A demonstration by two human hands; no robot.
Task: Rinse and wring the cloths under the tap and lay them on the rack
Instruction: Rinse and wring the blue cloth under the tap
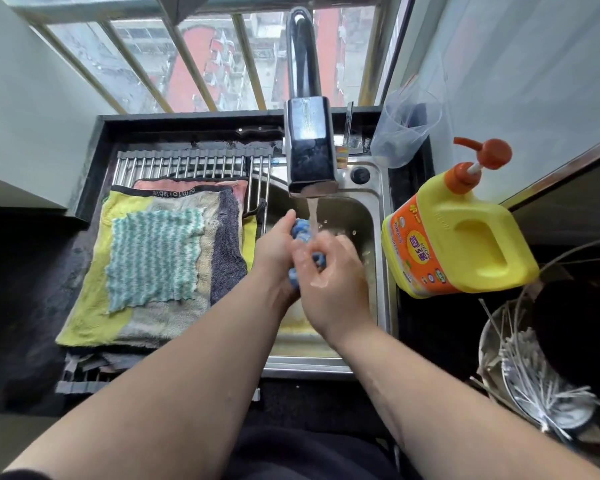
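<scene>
Water ran from the tap straight down onto a blue cloth bunched between both hands over the sink. The left hand gripped the cloth from the left, fingers curled round it. The right hand, wet, was closed round it from the right, and the two hands touched. Only small parts of the cloth showed between the fingers. Left of the basin lay the rack with cloths spread flat on it: a green-and-white cloth on top of a yellow cloth, a grey cloth beside them, and a pink cloth at the far end. A yellow soap jug with an orange pump stood just right of the sink, with a clear cup behind it.
</scene>
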